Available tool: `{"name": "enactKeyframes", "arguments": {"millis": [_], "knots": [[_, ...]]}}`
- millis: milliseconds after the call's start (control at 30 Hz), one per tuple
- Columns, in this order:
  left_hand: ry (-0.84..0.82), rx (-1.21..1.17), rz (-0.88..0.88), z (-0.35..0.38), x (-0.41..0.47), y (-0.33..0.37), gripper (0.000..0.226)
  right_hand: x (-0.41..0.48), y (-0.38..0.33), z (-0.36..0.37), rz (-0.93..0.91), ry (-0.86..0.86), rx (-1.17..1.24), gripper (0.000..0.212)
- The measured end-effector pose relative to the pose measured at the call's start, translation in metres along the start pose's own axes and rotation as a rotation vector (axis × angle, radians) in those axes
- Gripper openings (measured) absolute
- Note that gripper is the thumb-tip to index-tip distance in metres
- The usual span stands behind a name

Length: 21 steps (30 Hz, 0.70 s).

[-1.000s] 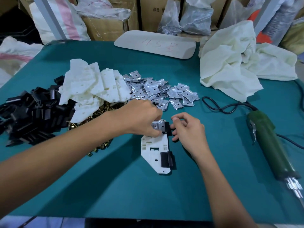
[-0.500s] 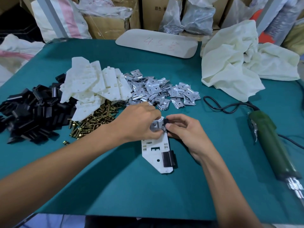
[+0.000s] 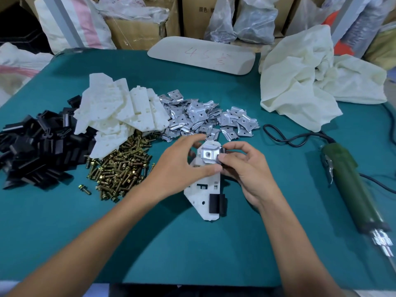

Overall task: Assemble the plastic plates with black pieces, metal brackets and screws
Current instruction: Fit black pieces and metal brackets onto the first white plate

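Note:
A white plastic plate [image 3: 201, 190] is tilted up off the green table, its far end raised between my hands. One black piece [image 3: 216, 204] is clipped on its near right edge. A metal bracket [image 3: 208, 154] sits on the plate's far end beside a second black piece [image 3: 223, 151]. My left hand [image 3: 180, 168] grips the plate's far end from the left, thumb across its face. My right hand [image 3: 244, 166] pinches the bracket and black piece from the right.
Piles lie at the left and back: black pieces [image 3: 36, 144], white plates [image 3: 120, 112], brass screws [image 3: 120, 166] and metal brackets [image 3: 205, 121]. A green electric screwdriver [image 3: 351, 189] with its cord lies at the right. A cream cloth [image 3: 310, 80] and a board [image 3: 201, 54] sit behind.
The plate's far end has been lifted off the table by both hands. The bracket now shows face-up on the plate's end, with my left fingers spread away from it.

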<state>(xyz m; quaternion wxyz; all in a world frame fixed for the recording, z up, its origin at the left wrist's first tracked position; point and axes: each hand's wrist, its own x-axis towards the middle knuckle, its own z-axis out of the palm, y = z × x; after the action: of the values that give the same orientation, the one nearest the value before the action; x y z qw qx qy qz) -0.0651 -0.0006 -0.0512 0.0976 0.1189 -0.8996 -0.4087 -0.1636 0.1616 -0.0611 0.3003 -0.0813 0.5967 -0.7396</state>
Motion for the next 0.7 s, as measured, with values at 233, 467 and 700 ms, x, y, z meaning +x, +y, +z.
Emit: {"name": "enactKeyframes", "arguments": {"millis": [233,467,700], "knots": [[-0.035,-0.589,-0.159,0.019,-0.010,-0.011,0.066,0.002,-0.001,0.000,0.010,-0.019,0.066,0.022],[-0.012,-0.656,-0.150,0.018,-0.009,-0.013,0.061,0.001,0.000,0.000,-0.005,-0.049,0.103,0.021],[0.008,-0.498,-0.108,0.019,-0.012,-0.014,0.034,0.001,0.003,0.002,-0.058,-0.021,0.069,0.021]]}}
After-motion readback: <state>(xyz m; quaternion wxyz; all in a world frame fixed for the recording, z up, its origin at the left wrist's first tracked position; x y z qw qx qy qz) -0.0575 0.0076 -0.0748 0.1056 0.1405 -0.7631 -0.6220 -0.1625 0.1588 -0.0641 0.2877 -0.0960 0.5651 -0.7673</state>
